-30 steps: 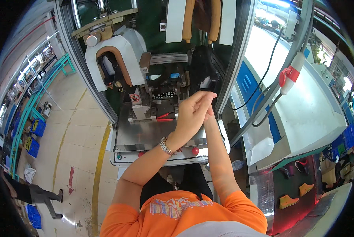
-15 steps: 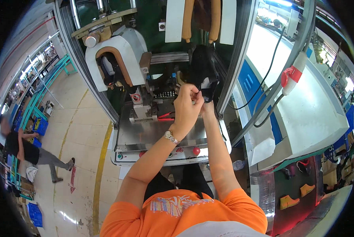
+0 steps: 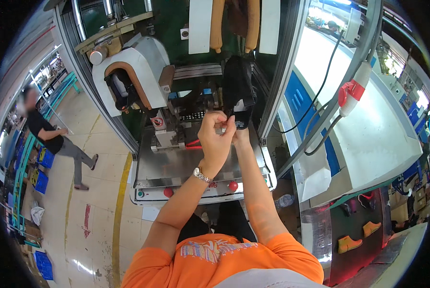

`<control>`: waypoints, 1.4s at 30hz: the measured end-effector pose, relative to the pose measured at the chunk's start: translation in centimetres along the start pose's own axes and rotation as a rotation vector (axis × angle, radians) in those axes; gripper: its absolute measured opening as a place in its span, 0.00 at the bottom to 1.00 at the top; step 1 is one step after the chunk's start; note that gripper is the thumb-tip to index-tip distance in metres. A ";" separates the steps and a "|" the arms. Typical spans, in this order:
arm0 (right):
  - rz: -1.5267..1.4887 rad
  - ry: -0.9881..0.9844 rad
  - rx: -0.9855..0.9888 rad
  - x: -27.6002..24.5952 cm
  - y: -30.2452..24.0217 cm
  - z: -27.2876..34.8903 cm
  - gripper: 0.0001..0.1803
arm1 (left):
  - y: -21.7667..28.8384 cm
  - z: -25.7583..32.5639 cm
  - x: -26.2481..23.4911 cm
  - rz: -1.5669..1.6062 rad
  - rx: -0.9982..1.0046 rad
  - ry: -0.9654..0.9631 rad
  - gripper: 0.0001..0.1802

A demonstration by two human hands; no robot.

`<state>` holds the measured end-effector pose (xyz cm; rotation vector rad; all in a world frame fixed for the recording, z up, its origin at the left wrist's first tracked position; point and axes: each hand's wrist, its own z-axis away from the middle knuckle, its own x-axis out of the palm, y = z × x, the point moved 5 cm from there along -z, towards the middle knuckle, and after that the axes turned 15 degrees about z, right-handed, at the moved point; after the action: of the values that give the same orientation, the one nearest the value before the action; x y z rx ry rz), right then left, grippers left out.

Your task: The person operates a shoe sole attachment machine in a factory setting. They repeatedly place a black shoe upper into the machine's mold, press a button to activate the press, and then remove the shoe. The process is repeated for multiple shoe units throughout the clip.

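Observation:
A black shoe upper [image 3: 236,82] sits on the right-hand station of a shoe-shaping machine [image 3: 203,174], its lower opening toward me. At that opening, my left hand [image 3: 216,141], with a watch at the wrist, has thumb and forefinger pinched together on the upper's edge; exactly what they grip there is small. My right hand [image 3: 241,136] reaches up beneath the same edge, its fingers hidden by the upper and my left hand. On the left station, another dark shoe upper [image 3: 121,91] sits inside a brown U-shaped pad [image 3: 140,79] in a white housing.
Red-handled pliers [image 3: 194,144] lie on the metal bed behind my left hand. Red buttons [image 3: 233,186] line the front edge. Metal frame posts flank the machine; a cable with a red-and-white connector [image 3: 351,93] hangs right. Orange boots [image 3: 349,244] stand lower right. A person [image 3: 56,137] walks at left.
The machine and both hands appear shifted slightly left and down as the view moves. My hands stay at the upper's edge. The person at left appears farther forward and more upright.

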<state>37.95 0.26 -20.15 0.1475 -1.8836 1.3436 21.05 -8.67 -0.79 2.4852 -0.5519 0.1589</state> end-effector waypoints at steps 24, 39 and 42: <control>0.007 -0.121 0.067 -1.3 -0.4 3.7 0.05 | 3.5 -1.5 5.2 0.598 -0.680 0.058 0.13; 0.725 0.392 -0.252 -3.1 -7.6 10.2 0.10 | 4.4 0.2 3.4 0.503 -0.583 -0.206 0.09; 1.426 0.700 -0.345 -15.1 -7.2 14.0 0.17 | 3.9 0.9 1.3 0.394 -0.546 -0.273 0.06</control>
<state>44.31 -19.62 -26.37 -1.8718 -1.4309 1.4803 20.52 -12.57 0.77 1.8563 -1.0430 -0.1652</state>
